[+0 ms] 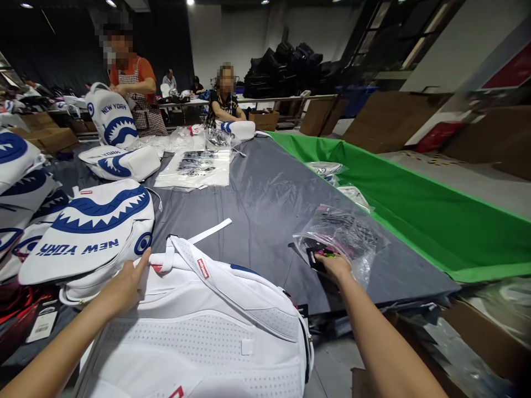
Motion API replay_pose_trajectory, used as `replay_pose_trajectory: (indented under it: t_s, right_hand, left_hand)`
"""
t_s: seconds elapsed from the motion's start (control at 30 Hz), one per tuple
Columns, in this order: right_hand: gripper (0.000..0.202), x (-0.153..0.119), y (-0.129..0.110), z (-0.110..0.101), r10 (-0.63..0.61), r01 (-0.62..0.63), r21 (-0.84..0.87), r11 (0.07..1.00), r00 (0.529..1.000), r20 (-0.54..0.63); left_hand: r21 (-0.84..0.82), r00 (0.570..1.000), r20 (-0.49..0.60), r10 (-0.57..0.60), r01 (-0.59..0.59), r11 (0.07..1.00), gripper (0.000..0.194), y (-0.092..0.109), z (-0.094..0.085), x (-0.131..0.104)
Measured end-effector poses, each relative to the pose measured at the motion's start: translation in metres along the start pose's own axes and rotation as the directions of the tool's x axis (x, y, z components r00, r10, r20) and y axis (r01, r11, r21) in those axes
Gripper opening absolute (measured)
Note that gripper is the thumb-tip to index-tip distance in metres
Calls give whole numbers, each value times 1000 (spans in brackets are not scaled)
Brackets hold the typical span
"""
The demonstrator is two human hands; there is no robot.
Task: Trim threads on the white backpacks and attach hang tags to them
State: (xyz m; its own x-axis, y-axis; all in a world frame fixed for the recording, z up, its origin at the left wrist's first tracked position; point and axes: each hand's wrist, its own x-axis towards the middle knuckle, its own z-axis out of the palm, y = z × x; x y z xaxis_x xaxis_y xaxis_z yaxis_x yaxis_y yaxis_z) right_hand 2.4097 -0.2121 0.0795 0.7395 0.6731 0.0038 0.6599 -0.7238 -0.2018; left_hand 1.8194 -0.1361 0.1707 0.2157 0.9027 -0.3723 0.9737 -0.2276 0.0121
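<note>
In front of me a white backpack (pixel 199 320) lies with its padded back and one shoulder strap up. My left hand (pixel 126 284) rests at its upper left edge, index finger stretched out. To the right, my right hand (pixel 337 267) is closed at a black hang tag (pixel 316 258) with pink and green bits beside it. A clear plastic bag (pixel 360 243) lies around and behind these fingers. Beyond my left hand, another white backpack (pixel 103 221) shows a blue shark mouth and "NEW YORK" lettering.
More white backpacks (pixel 19 160) are piled at left. Printed clear bags (pixel 194 168) lie farther back on the grey-covered table (pixel 257 199). A green cloth trough (pixel 415 221) runs along the right. Across the table are a person in an orange top (pixel 143 72) and a seated person (pixel 226 105).
</note>
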Motion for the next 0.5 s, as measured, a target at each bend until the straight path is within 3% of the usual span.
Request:
replay_pose_trajectory:
  t_s: [0.13, 0.27, 0.37, 0.43, 0.5]
  right_hand:
    - [33, -22, -11, -9, 56, -53, -105, 993, 998, 27]
    - [35, -60, -33, -25, -44, 53, -261, 964, 998, 39]
    - [35, -89, -56, -54, -101, 119, -337, 934, 992, 69]
    - [33, -106, -80, -79, -194, 202, -250, 947, 979, 58]
    - [31, -121, -113, -99, -373, 373, 0, 928, 926, 53]
  left_hand:
    - [-20, 1000, -13, -23, 23, 1000, 89, 1, 0, -1]
    - [-31, 999, -40, -18, 17, 999, 94, -2, 4, 1]
    - [-41, 999, -50, -1, -1, 999, 94, -2, 4, 0]
    - [-49, 999, -44, 4, -7, 999, 95, -2, 2, 0]
    - [-54, 1000, -25, -7, 5, 999, 100, -1, 0, 1]
